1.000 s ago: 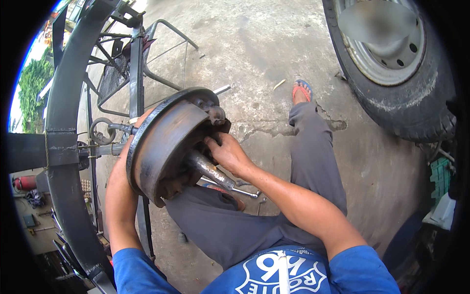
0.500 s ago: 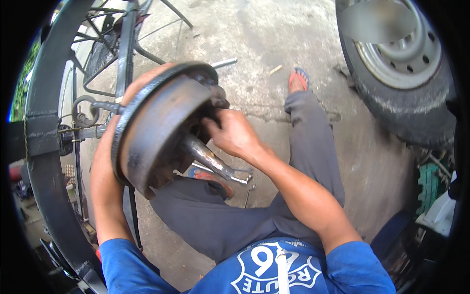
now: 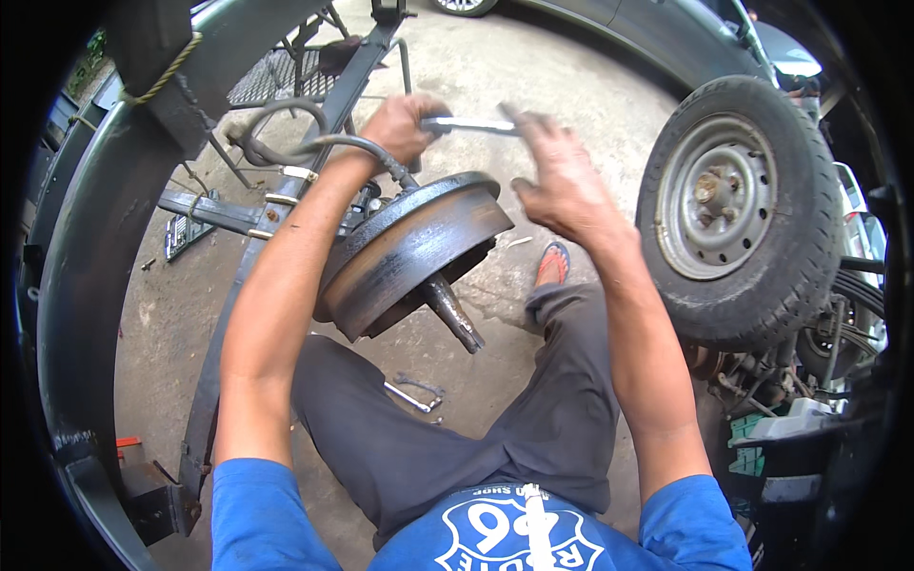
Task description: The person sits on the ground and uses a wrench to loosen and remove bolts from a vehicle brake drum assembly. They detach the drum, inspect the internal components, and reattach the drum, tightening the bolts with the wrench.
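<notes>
My left hand [image 3: 405, 128] is closed around the dark end of a slim silver wrench-like tool [image 3: 476, 124], held level above the far side of the brake drum. Motion blur hides its exact kind. At the tool's other end is my right hand [image 3: 569, 181], fingers spread and thumb apart; its fingertips are near or touching the tip. Below both hands sits a rusty, dark brake drum [image 3: 419, 252], tilted, with a greasy metal spindle [image 3: 452, 312] sticking out toward me. A dark hose [image 3: 357, 143] runs to the drum's back, partly behind my left forearm.
A thick dark frame beam [image 3: 90, 314] curves along the left. On the right stands a wheel with a tyre [image 3: 752, 228]. Small wrenches [image 3: 414, 392] lie on the concrete between my legs. A tool case [image 3: 186, 233] is at left, and a grey car [image 3: 657, 38] is beyond.
Both hands have left the drum and risen to its far side, with the silver tool now in my left hand. The view has shifted, showing more of the wheel and the car.
</notes>
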Demonstrator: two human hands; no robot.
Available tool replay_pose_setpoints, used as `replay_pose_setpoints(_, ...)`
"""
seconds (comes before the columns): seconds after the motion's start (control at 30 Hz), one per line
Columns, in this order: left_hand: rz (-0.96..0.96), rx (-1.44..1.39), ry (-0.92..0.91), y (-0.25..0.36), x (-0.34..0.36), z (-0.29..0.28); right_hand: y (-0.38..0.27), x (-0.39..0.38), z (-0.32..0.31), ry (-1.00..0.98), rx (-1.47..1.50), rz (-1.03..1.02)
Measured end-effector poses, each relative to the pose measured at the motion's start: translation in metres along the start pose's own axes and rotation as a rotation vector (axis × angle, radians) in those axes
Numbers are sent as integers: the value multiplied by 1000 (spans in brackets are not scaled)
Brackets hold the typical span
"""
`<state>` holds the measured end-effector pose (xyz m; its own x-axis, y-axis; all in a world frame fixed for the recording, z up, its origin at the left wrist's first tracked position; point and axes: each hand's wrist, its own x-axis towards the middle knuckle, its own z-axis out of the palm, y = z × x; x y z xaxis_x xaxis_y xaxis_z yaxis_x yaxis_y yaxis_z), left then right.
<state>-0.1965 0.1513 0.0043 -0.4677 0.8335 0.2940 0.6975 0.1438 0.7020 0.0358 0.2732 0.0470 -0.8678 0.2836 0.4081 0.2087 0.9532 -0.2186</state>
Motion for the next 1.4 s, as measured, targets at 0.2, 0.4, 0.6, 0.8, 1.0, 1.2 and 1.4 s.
replay_pose_setpoints(0.2,327,109,-58,-25,-10,13,-9,38,27,-359,53,36)
replay_pose_setpoints(0.4,264,229,-38,3,-10,18,47,58,65,-501,728,69)
replay_pose_setpoints(0.6,-154,70,-163,15,-18,15,62,61,113,-514,1066,127)
replay_pose_setpoints(0.8,-345,-357,-153,-8,-19,10,63,70,131,-667,1028,342)
replay_pose_setpoints(1.0,-739,-644,-29,-5,-55,-14,49,71,102,-659,861,617)
replay_pose_setpoints(1.2,-1163,-376,209,68,-115,-37,49,98,65,-900,552,421)
replay_pose_setpoints(1.4,-1387,-8,527,110,-108,-9,45,131,58,-1131,347,156)
